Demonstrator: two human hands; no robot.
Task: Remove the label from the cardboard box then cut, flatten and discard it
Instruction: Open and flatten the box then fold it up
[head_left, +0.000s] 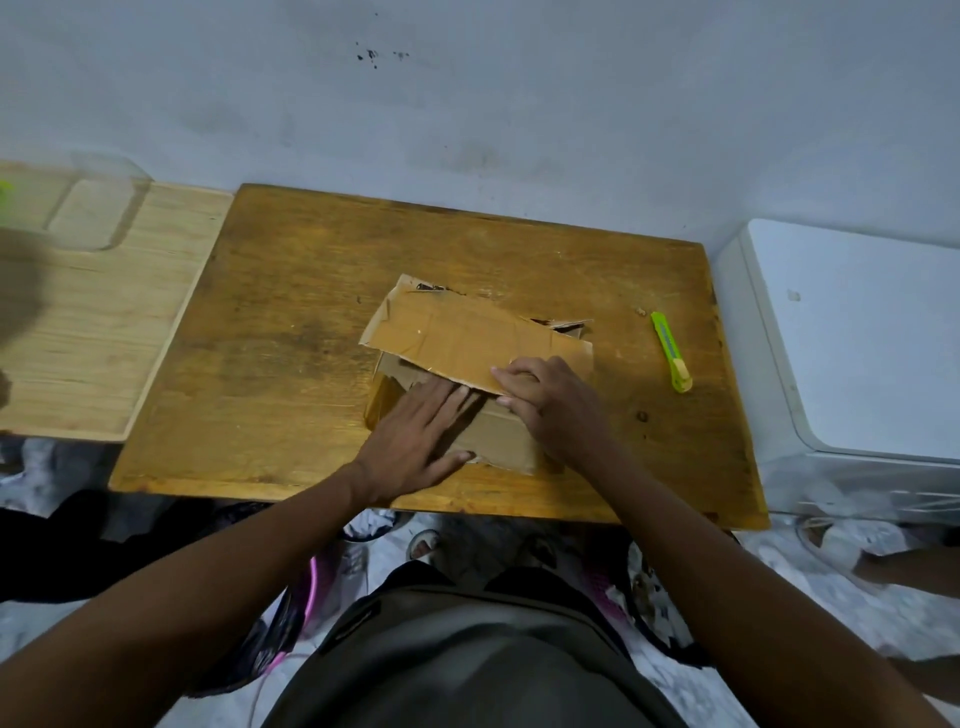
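Note:
A brown cardboard box (457, 343), cut open and partly flattened, lies in the middle of the wooden table (270, 332). One taped panel lies across its top, with torn edges at the back. My left hand (415, 441) presses flat on the lower cardboard panel, fingers straight. My right hand (545, 400) grips the near edge of the upper panel, fingers curled over it. A green utility knife (671, 351) lies on the table to the right of the box, apart from both hands.
A light wooden tray (104, 332) adjoins the table on the left, with a clear plastic container (98, 208) on it. A white appliance (857, 338) stands to the right. A wall runs behind. Clothes and shoes lie on the floor below.

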